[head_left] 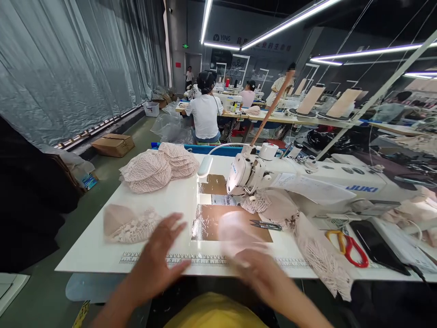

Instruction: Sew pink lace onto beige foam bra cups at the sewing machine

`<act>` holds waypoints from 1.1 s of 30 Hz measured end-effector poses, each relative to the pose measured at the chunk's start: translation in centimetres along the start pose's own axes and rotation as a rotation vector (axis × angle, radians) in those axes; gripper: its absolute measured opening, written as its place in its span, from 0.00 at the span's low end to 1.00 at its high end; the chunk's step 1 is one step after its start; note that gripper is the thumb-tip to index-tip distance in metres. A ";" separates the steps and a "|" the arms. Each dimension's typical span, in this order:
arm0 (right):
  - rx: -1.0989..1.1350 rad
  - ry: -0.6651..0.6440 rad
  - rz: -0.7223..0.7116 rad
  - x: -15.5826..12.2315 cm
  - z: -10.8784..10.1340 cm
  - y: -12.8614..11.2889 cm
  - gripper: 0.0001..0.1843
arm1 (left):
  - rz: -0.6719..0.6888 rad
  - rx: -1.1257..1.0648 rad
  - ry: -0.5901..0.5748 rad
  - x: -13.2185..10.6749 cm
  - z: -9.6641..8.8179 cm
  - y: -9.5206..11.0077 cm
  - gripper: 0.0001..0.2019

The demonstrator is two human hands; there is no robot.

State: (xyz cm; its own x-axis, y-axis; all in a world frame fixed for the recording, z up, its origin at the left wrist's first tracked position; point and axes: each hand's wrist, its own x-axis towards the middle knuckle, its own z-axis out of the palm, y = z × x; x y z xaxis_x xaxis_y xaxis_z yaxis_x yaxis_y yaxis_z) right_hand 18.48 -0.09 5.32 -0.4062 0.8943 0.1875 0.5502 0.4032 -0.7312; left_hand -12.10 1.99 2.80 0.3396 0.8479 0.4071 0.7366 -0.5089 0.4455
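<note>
My left hand (157,257) is over the front of the white sewing table, fingers spread and holding nothing. Just beyond its fingertips lies a beige lace fabric piece (131,225) with a plain sheer section. In my right hand (257,271) is a pale pink fabric piece (235,230), blurred by motion, above the brown plate (208,223) in front of the machine. The white sewing machine (246,171) has lace fabric (257,202) by its needle area, and more lace (321,255) trails over the table's front edge. Thread snips (266,225) lie right of the pink piece.
Stacked lace pieces (146,171) sit at the back left of the table. A printed ruler (205,260) runs along the front edge. Red-handled scissors (355,251) and a black phone (377,246) lie at right. A seated person (206,114) works ahead.
</note>
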 end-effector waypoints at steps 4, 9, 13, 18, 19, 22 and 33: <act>0.021 -0.231 -0.080 2.2 2.7 -2.3 0.09 | 0.019 -0.425 -0.380 1.1 2.4 5.8 0.24; -0.126 -0.240 -0.239 3.2 2.4 -3.2 0.06 | -0.121 -0.588 -0.352 2.1 3.6 7.0 0.05; -0.348 0.015 -0.438 2.2 0.5 -2.7 0.10 | -0.227 -0.559 -0.212 2.6 3.4 4.7 0.07; -0.344 0.390 -0.399 1.1 -2.1 -2.1 0.10 | -0.401 -0.520 -0.080 2.6 2.8 1.9 0.10; -0.292 0.402 -0.327 1.3 -2.1 -1.8 0.09 | -0.401 -0.603 -0.158 2.4 2.7 2.0 0.11; -0.013 0.200 -0.052 2.4 -1.0 -0.9 0.06 | -0.338 -0.981 -0.504 1.8 2.7 3.4 0.25; 1.122 -0.433 0.444 2.6 5.0 -0.3 0.22 | -0.115 -0.764 -0.415 2.3 3.3 5.8 0.31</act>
State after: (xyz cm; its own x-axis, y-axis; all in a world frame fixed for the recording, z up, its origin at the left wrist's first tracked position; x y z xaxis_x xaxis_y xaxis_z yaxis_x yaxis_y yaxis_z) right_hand 13.57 1.14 2.78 -0.6662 0.6884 -0.2868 -0.1283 -0.4847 -0.8652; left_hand -5.11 1.52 3.71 0.5826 0.8098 0.0700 0.2368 -0.2515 0.9384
